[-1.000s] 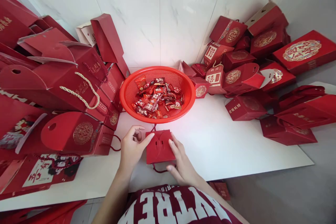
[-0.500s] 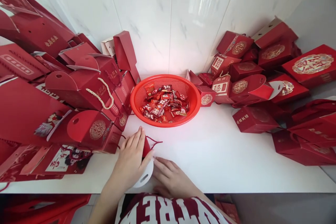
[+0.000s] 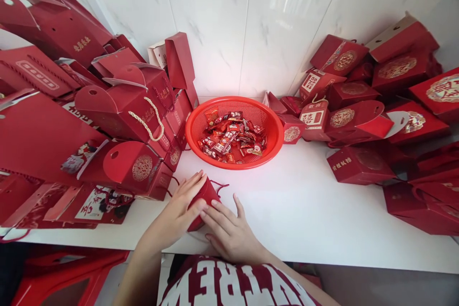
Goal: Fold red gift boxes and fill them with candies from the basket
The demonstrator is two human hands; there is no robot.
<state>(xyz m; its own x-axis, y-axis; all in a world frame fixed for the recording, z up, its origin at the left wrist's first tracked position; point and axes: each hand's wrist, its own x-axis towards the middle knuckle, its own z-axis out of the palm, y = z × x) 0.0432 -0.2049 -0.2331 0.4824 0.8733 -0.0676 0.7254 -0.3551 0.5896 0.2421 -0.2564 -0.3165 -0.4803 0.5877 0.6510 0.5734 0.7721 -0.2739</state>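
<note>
Small red box (image 3: 207, 195) on the near side of the basket (image 3: 233, 166), a little to its left, clear of the rim, resting on or just over the white table (image 3: 287, 210); its underside is hidden from me. Looks like thin card: light, I'd judge, stiff along the folded edges, giving in mid-panel, faintly slick where it shines. It would likely dent before it tore, so best held by opposite walls close to the corners, with little squeeze; the cord (image 3: 223, 185) sticking out toward the basket seems a poor handle for steadying. Left hand (image 3: 179, 213) lies left of the box: fingers straight, close together, sloping up toward the basket along the box's edge, thumb stretched across the near part, so the hand is half open yet has hold of it. Right hand (image 3: 234, 229), palm down, farther from the basket, is loosely open, fingertips laid on the box by the left thumb, little finger lifted away; its thumb sits low near the box, contact unclear. Both forearms reach in from the side opposite the basket, wrists low, hands angled inward and almost meeting.
</note>
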